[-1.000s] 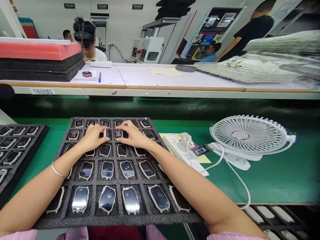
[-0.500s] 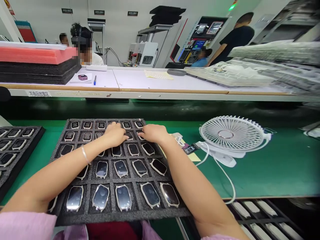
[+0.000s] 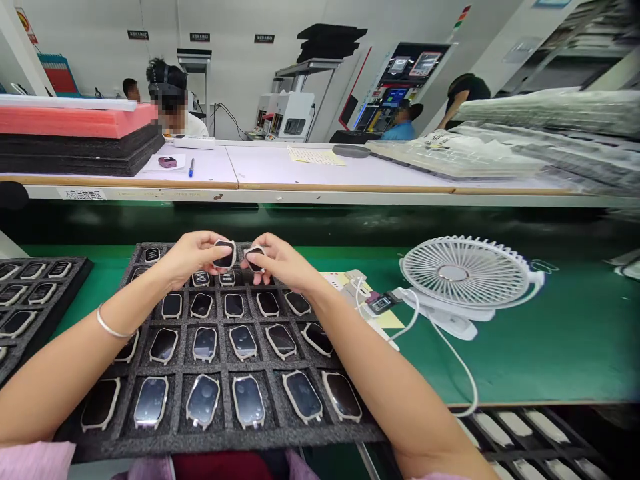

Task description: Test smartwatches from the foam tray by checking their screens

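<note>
Above the back rows of a black foam tray (image 3: 225, 437), my left hand (image 3: 197, 257) is closed on a watch case (image 3: 225, 255) with a dark screen and pale frame. Close beside it, my right hand (image 3: 275, 260) grips a second watch case (image 3: 255, 259), its thumb across the screen. The two watches are a small gap apart. Several more watch cases (image 3: 248, 401) lie in the tray's compartments, screens up, some tilted. A few in the back rows show lit text; the rest are dark. My forearms and hands hide part of the tray.
A white fan (image 3: 460, 273) stands on the green table to the right, its cable (image 3: 467, 373) trailing to the edge. Next to it lie a small device (image 3: 383, 303) and yellow paper. Another watch tray (image 3: 45, 293) is at left. A white shelf (image 3: 310, 193) crosses behind.
Both hands have lifted from the tray's back rows, each now holding a watch case, and have come together. The view has tilted slightly upward. A person at the far right has bent down.
</note>
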Motion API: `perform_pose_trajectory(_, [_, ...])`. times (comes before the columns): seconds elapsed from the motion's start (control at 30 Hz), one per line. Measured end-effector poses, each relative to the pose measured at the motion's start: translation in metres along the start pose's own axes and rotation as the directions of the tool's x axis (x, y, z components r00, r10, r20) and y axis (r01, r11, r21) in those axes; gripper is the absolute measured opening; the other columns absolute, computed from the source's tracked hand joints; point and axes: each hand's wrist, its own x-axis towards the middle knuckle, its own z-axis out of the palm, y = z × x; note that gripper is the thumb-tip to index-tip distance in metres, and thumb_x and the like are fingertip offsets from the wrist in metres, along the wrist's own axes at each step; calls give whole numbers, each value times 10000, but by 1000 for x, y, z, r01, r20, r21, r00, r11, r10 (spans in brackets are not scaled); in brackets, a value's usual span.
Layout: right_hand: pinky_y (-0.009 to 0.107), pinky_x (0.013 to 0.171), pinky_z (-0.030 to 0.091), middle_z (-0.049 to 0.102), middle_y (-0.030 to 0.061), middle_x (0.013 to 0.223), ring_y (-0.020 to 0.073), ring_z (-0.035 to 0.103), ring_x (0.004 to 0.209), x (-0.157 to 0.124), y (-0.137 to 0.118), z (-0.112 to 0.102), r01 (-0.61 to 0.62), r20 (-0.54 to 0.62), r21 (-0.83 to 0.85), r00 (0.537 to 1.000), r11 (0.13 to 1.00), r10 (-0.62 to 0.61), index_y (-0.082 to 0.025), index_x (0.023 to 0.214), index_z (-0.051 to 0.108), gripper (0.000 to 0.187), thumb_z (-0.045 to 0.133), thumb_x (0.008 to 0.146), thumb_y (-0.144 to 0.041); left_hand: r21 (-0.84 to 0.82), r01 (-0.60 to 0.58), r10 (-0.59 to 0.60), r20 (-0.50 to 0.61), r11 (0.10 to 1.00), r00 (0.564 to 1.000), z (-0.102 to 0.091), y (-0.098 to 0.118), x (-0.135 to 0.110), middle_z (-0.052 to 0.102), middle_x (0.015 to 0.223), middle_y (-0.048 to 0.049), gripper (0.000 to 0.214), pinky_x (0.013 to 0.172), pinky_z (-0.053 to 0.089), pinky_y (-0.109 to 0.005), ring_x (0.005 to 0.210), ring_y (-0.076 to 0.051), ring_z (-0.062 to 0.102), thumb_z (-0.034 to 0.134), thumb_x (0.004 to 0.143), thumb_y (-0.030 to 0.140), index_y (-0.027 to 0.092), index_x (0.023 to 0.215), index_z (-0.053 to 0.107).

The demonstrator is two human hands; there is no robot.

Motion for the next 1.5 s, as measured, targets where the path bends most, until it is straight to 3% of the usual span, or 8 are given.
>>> perform_pose_trajectory(0.13, [179,349,277,724,26,794,44,447,375,9,9,33,-171,147,489,983,856,113,-179,962,564,265,691,854,-385,-173,165,-200,-213,971,956,-9,-16,-23,588,650,25,406,482,374,-203,510,-74,515,812,697,390,147,972,636])
perform_pose_trajectory(0.2, [194,384,390,734,48,839,73,550,443,9,11,45,-247,217,603,966,759,143,-166,999,604,214,680,882,-328,-144,210,-241,-260,967,935,-8,-26,-30,536,622,58,406,470,320,-198,495,-70,472,790,708,313,154,1022,586])
perform_pose_trajectory(0.27, [246,545,550,736,62,898,131,696,616,5,12,52,-279,289,653,951,704,108,-160,1030,626,205,700,877,-274,-53,192,-199,-293,980,935,-7,-36,-34,530,640,60,363,499,332,-213,527,-81,476,747,720,254,157,1016,561])
perform_pose_trajectory(0.4, [333,834,605,722,29,967,181,770,816,-5,12,56,-262,332,662,943,702,38,-189,1143,610,434,829,776,-262,211,-12,78,-310,978,948,-5,-53,-37,647,904,-24,295,789,463,-305,844,-158,607,664,745,242,170,1012,562])
perform_pose_trajectory(0.53, [290,710,610,714,12,948,179,771,752,-11,15,57,-245,356,631,934,737,5,-214,1204,579,570,870,729,-332,371,-99,205,-258,923,944,-5,-58,-41,652,988,-39,319,849,468,-346,918,-195,613,613,762,258,190,1066,547])
perform_pose_trajectory(0.73, [250,659,565,712,12,877,144,733,725,-12,17,58,-161,306,666,949,728,-70,-205,1233,586,543,837,771,-343,434,-79,208,-260,897,943,-2,-51,-47,631,911,-15,337,695,454,-305,762,-172,579,571,786,282,207,1112,532])
perform_pose_trajectory(0.93, [253,676,549,711,3,849,144,724,741,-14,16,58,-157,335,693,934,704,-122,-211,1247,580,536,824,787,-341,394,-72,193,-276,916,942,1,-54,-51,629,964,-33,361,749,461,-313,876,-194,605,590,805,305,210,1142,501])
perform_pose_trajectory(1.5, [259,718,531,700,-11,866,126,698,743,-16,16,57,-128,329,708,930,695,-163,-236,1259,608,498,805,810,-329,314,-130,229,-300,940,926,7,-51,-52,613,925,-15,307,764,457,-307,833,-169,582,580,800,295,210,1082,494])
